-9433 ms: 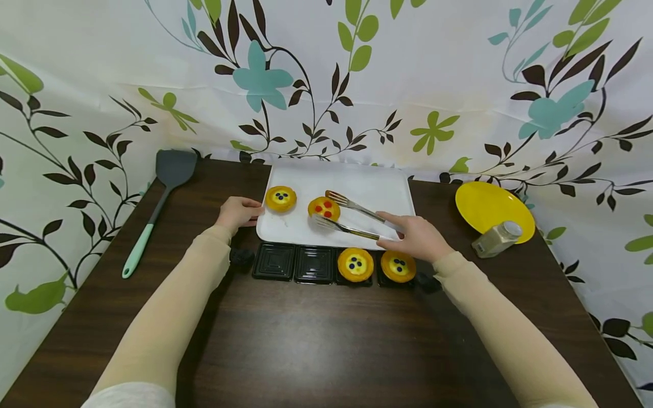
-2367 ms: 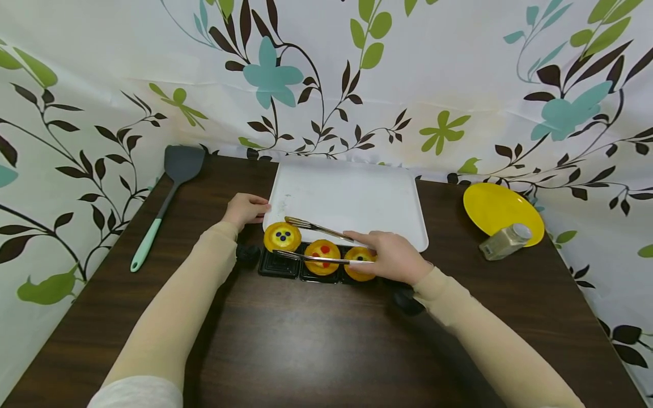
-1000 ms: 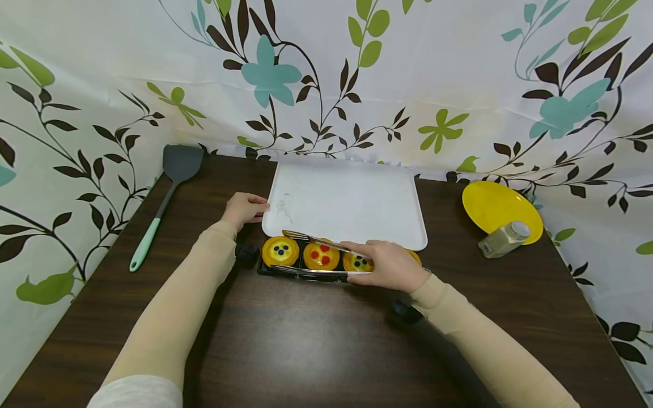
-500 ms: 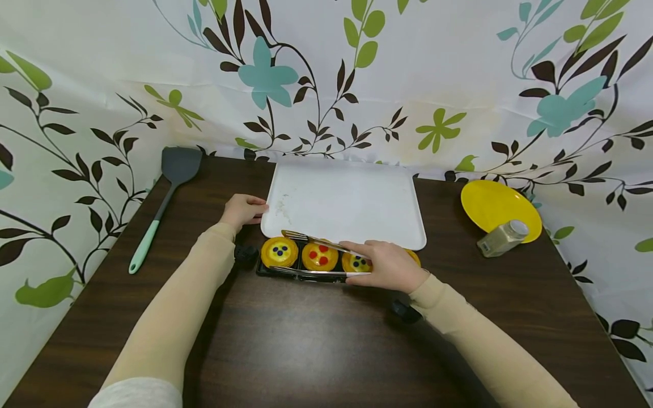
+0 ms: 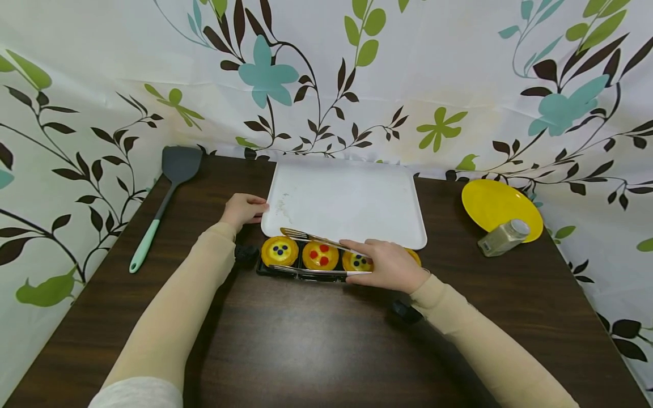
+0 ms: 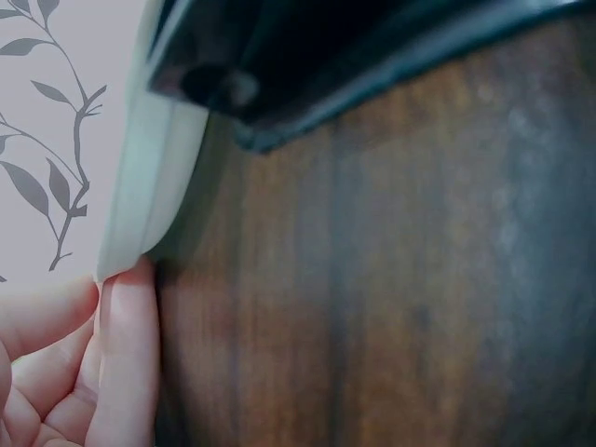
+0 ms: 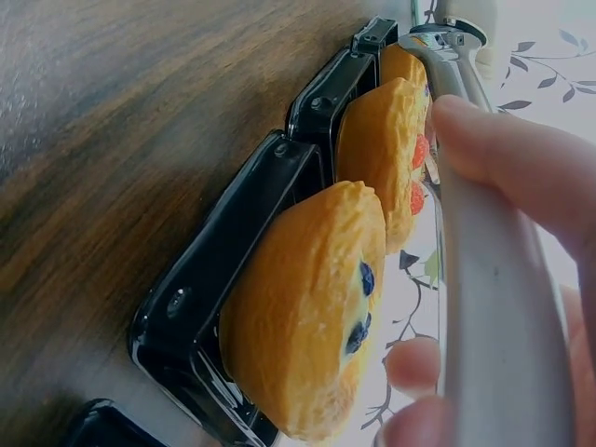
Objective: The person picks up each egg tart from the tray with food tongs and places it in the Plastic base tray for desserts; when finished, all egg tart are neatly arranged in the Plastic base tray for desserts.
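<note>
My left hand (image 5: 244, 209) pinches the left rim of a white tray (image 5: 347, 198) between thumb and fingers, as the left wrist view shows on the rim (image 6: 154, 182). My right hand (image 5: 391, 265) holds metal tongs (image 5: 315, 238), spread with their tips on either side of the leftmost blueberry tart (image 5: 279, 251). That tart sits in the left end compartment of a black plastic container (image 5: 262, 272). Beside it rest a strawberry tart (image 5: 319, 257) and another blueberry tart (image 5: 353, 262). A further tart (image 5: 415, 256) is mostly hidden behind my right hand.
A grey spatula (image 5: 176, 173) with a mint handle lies at the left. At the right are a yellow plate (image 5: 495, 207) and a spice jar (image 5: 504, 238) leaning on its edge. A patterned curtain (image 5: 336, 79) backs the dark wooden table (image 5: 306, 340).
Two tarts from the white tray now sit in the black container. The last one came down into the left compartment and the tongs spread. In the last second, almost nothing has moved.
</note>
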A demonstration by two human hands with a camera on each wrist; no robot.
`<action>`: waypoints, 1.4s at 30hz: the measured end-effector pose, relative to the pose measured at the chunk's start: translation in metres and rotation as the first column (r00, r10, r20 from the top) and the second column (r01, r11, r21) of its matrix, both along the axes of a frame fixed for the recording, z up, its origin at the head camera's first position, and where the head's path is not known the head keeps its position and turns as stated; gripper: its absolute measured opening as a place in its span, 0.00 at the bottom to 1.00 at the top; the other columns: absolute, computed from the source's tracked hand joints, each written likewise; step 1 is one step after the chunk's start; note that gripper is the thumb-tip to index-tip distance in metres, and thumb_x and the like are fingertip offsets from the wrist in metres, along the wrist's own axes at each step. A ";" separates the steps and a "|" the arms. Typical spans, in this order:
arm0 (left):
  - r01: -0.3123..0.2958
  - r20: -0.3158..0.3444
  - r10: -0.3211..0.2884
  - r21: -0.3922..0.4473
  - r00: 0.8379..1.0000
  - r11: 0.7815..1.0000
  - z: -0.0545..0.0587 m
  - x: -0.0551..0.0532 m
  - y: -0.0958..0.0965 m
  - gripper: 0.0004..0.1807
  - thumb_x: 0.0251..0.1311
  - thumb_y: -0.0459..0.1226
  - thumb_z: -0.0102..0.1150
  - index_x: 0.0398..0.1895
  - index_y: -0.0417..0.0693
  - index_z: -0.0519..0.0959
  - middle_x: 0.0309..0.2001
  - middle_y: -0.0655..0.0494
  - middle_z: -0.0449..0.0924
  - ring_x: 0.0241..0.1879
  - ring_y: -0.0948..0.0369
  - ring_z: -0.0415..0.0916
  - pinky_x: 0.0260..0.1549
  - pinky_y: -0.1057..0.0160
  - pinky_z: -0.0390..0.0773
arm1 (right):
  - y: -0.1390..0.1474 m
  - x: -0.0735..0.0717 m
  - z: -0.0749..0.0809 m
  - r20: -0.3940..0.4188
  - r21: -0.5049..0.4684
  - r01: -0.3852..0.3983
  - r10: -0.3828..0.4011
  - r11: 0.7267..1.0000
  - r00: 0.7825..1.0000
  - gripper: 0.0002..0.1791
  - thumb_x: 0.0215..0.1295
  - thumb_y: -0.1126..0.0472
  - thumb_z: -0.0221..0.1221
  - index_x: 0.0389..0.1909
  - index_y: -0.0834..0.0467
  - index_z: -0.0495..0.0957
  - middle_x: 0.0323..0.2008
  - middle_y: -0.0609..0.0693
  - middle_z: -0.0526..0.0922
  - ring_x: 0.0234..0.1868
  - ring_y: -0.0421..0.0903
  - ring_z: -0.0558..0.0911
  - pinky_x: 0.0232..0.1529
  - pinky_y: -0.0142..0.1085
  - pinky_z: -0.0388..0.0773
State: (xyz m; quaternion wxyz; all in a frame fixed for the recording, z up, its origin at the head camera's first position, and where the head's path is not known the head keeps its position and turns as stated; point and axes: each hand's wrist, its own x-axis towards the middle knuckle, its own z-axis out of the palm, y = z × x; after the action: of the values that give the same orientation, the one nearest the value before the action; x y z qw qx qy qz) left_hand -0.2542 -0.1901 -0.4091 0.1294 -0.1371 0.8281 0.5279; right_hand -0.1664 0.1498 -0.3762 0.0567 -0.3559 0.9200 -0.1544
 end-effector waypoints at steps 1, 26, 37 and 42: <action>0.000 0.000 0.000 0.001 1.000 1.000 0.000 0.000 0.000 0.21 0.66 0.36 0.54 0.59 0.34 0.72 0.57 0.37 0.71 0.53 0.48 0.75 0.47 0.62 0.80 | 0.000 0.000 0.000 0.000 -0.002 0.002 -0.002 1.000 1.000 0.41 0.51 0.39 0.67 0.67 0.44 0.67 0.29 0.45 0.78 0.21 0.38 0.66 0.20 0.28 0.68; 0.020 0.010 -0.020 0.014 1.000 1.000 -0.001 0.001 -0.003 0.22 0.67 0.36 0.53 0.61 0.34 0.70 0.58 0.37 0.70 0.55 0.47 0.73 0.49 0.60 0.79 | 0.034 0.012 0.016 0.061 -0.095 0.169 -0.163 0.981 0.985 0.43 0.52 0.33 0.63 0.68 0.41 0.64 0.25 0.46 0.74 0.25 0.41 0.68 0.22 0.31 0.65; 0.011 0.022 -0.011 0.000 1.000 1.000 -0.002 -0.002 -0.002 0.22 0.67 0.37 0.54 0.60 0.35 0.71 0.58 0.37 0.70 0.55 0.48 0.74 0.48 0.61 0.79 | 0.064 0.015 0.011 0.065 -0.161 0.310 -0.303 0.937 0.951 0.41 0.54 0.36 0.63 0.69 0.44 0.64 0.35 0.51 0.81 0.28 0.45 0.72 0.31 0.38 0.72; 0.009 0.024 -0.009 0.006 1.000 1.000 -0.001 -0.002 -0.001 0.22 0.66 0.37 0.54 0.61 0.35 0.71 0.58 0.38 0.70 0.55 0.48 0.74 0.48 0.61 0.80 | 0.076 0.016 0.004 0.062 -0.186 0.366 -0.361 0.912 0.930 0.40 0.56 0.39 0.63 0.69 0.46 0.64 0.50 0.55 0.80 0.38 0.48 0.77 0.38 0.43 0.77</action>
State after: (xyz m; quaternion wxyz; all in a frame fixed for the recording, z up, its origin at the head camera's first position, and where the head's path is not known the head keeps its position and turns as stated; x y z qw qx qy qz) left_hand -0.2559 -0.1906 -0.4102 0.1422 -0.1392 0.8255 0.5282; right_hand -0.1501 0.2257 -0.3722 0.0040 -0.1802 0.9498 -0.2559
